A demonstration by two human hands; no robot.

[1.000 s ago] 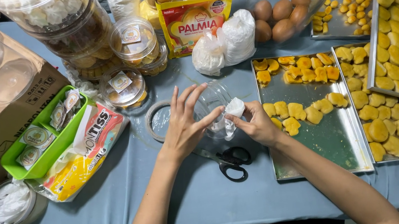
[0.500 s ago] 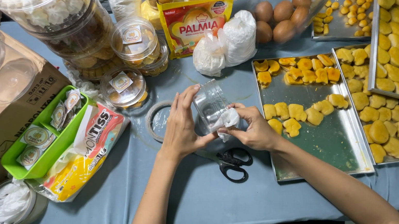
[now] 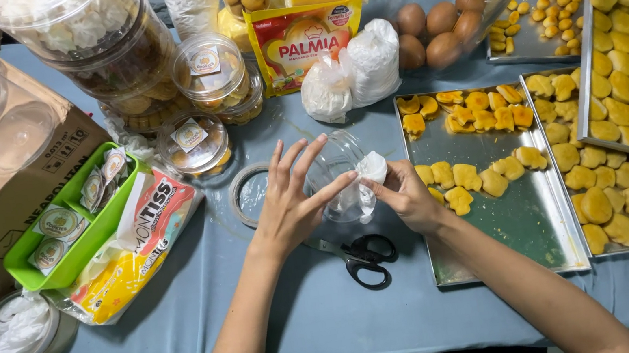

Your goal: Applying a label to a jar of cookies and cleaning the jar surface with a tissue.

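Clear jar (image 3: 335,174): my left hand (image 3: 290,204) cradles it, fingers spread; right hand (image 3: 403,197) pinches white tissue (image 3: 371,168) against it; scissors (image 3: 363,256) just below.

A blue-clothed table (image 3: 326,314) carries baking trays (image 3: 505,248), black scissors (image 3: 363,258), a green tray (image 3: 86,241), eggs (image 3: 437,24) and lidded tubs (image 3: 193,140).

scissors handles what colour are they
Black. The scissors lie on the blue cloth just below the hands, seen clearly in the head view.
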